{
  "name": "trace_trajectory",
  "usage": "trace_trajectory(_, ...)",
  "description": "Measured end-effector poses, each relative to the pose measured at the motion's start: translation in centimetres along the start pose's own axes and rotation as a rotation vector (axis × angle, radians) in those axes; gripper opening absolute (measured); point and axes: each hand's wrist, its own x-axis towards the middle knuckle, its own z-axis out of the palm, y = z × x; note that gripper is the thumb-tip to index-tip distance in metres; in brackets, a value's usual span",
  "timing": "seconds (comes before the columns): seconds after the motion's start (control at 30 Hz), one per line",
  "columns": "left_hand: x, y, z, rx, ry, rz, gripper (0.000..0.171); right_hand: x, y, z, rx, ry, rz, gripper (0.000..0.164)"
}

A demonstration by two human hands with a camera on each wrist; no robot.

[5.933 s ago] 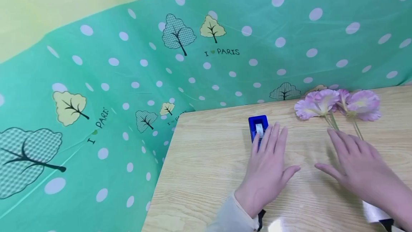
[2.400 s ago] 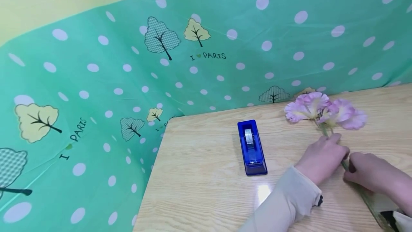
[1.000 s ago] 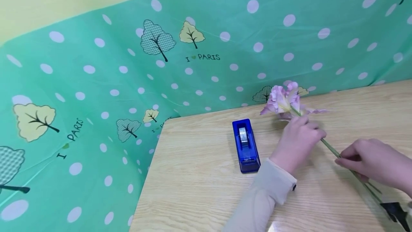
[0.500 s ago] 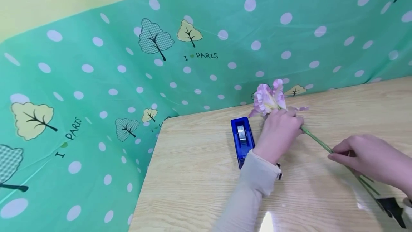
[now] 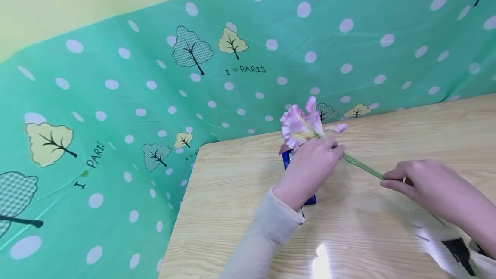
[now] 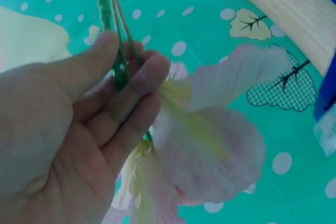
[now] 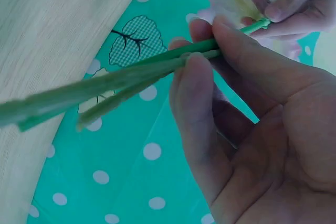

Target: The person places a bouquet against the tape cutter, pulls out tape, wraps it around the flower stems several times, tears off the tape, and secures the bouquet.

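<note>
Pink-purple artificial flowers (image 5: 299,126) are held off the table, their green stems (image 5: 363,167) slanting down to the right. My left hand (image 5: 310,165) pinches the stems just below the blooms; in the left wrist view its thumb and fingers close round several thin stems (image 6: 118,17). Farther down, my right hand (image 5: 424,186) pinches the same stems between thumb and fingers, and loose stem ends (image 7: 105,90) stick out past it in the right wrist view. A blue tape dispenser (image 5: 311,200) lies on the table, mostly hidden behind my left hand and the blooms.
The wooden table (image 5: 221,210) ends on the left and at the back against a green dotted curtain (image 5: 147,98). A glossy, clear-looking flat item (image 5: 430,244) lies partly under my right forearm. A bright light reflection shows near the front.
My hands gripped the flowers after hovering open over the table. Both have since moved left, lifting the flowers, whose blooms now cover part of the tape dispenser.
</note>
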Motion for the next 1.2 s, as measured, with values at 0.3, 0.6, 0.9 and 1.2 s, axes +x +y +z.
trace_trajectory(0.3, -3.1, -0.4, -0.1, 0.020, 0.095, -0.160, 0.019, 1.2, -2.6, 0.5, -0.012, 0.034, -0.042, 0.004)
trace_trajectory(0.6, -5.7, -1.4, 0.1, -0.100, 0.024, -0.306, 0.011, 2.4, -5.1, 0.9, -0.035, 0.110, -0.092, 0.007)
trace_trajectory(0.9, -8.7, -3.3, 0.1, -0.206, 0.057, -0.301, 0.025, 3.6, -7.2, 1.3, -0.042, 0.130, -0.162, 0.013)
trace_trajectory(1.2, -11.1, -3.5, 0.4, -0.279, 0.037, -0.274, 0.027, 3.7, -7.8, 1.7, -0.049, 0.108, -0.244, 0.007)
